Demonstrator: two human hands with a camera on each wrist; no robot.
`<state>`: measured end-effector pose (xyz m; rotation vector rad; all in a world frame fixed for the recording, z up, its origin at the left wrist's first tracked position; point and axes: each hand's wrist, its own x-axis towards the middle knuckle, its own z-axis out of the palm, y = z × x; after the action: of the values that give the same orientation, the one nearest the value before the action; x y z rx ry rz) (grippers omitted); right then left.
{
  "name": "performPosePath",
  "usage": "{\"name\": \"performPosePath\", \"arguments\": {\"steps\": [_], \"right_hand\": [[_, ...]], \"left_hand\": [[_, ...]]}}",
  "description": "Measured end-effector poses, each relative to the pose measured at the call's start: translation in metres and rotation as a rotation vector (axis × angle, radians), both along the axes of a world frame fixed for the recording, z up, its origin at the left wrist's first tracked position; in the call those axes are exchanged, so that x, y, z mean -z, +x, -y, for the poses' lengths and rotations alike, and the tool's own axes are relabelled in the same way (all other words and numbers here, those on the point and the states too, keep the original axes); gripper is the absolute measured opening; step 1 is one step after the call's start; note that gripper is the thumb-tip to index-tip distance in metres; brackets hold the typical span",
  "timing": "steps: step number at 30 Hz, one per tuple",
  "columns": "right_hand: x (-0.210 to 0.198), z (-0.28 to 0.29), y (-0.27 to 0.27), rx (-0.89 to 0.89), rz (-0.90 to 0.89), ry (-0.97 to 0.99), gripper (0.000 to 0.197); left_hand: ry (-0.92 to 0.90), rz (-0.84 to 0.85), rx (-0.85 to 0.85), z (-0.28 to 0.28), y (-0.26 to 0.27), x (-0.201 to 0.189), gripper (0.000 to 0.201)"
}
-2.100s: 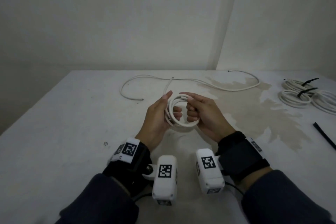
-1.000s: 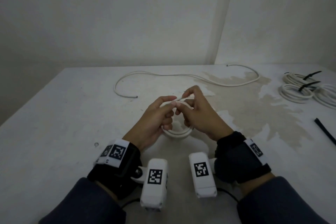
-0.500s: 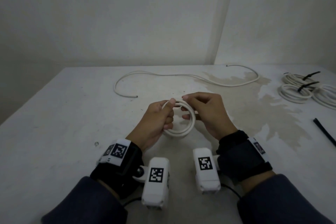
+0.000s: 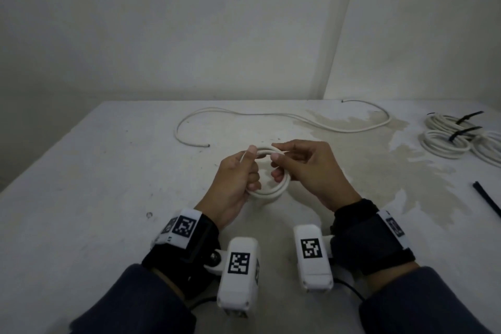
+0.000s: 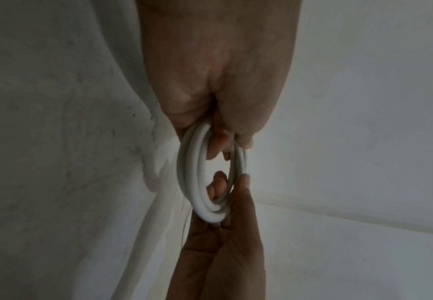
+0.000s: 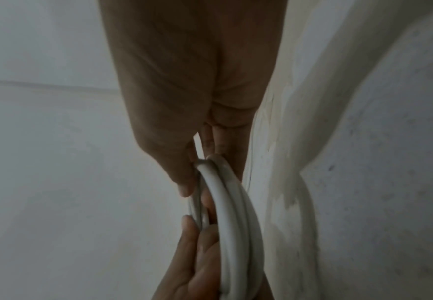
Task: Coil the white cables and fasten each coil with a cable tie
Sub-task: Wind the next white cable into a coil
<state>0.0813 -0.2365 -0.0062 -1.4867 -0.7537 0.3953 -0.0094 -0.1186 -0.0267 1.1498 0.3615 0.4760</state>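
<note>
Overhead, the left hand (image 4: 235,181) and right hand (image 4: 309,168) hold a small white coil (image 4: 271,190) above the table (image 4: 81,184), each grip curled round its strands; the wrist views alone show fingers (image 5: 216,187) hooked through the loop.

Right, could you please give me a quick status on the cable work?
Left hand and right hand both grip white coil. No tie on it. Nothing in the way.

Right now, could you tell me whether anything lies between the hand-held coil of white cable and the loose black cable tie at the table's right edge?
Nothing visible does: between the white cable coil and the loose black cable tie lies only bare, stained tabletop.
</note>
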Motion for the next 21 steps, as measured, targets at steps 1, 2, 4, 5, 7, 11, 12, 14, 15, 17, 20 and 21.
{"name": "performPosePath", "arguments": {"steps": [1, 2, 4, 5, 7, 11, 12, 14, 15, 17, 20, 21], "right_hand": [[0.001, 0.0, 0.001, 0.015, 0.02, -0.003, 0.019], [0.002, 0.0, 0.002, 0.024, 0.036, -0.012, 0.017], [0.004, 0.001, 0.005, 0.026, 0.048, -0.029, 0.012], [0.004, 0.002, 0.005, 0.022, 0.053, -0.037, 0.01], [0.005, 0.002, 0.006, 0.008, 0.07, -0.05, 0.007], [0.006, 0.001, 0.008, 0.001, 0.063, -0.059, 0.013], [0.007, 0.001, 0.009, 0.004, 0.064, -0.056, 0.014], [0.01, 0.0, 0.011, 0.005, 0.089, -0.062, 0.014], [0.011, -0.001, 0.011, 0.003, 0.105, -0.068, 0.014], [0.013, -0.001, 0.012, -0.007, 0.131, -0.087, 0.014], [0.012, -0.001, 0.011, -0.017, 0.145, -0.126, 0.017], [0.011, -0.001, 0.01, -0.017, 0.141, -0.132, 0.017]], "left_hand": [[0.009, -0.015, 0.013, 0.001, 0.0, 0.0, 0.029], [0.027, -0.038, 0.023, 0.001, -0.001, 0.0, 0.029], [0.067, -0.065, 0.043, -0.002, -0.001, 0.001, 0.028], [0.1, -0.071, 0.052, -0.004, -0.001, 0.003, 0.028], [0.165, -0.083, 0.074, -0.006, -0.002, 0.005, 0.026], [0.072, -0.056, 0.106, -0.004, -0.002, 0.002, 0.023], [0.023, -0.039, 0.102, -0.003, -0.003, 0.001, 0.021], [-0.028, -0.029, 0.114, -0.002, -0.003, -0.002, 0.019], [-0.015, -0.037, 0.126, -0.002, -0.003, -0.002, 0.018], [0.073, -0.084, 0.136, -0.001, -0.003, -0.003, 0.013], [0.236, -0.144, 0.12, 0.0, -0.004, -0.003, 0.01], [0.264, -0.143, 0.112, 0.0, -0.005, -0.003, 0.01]]}}
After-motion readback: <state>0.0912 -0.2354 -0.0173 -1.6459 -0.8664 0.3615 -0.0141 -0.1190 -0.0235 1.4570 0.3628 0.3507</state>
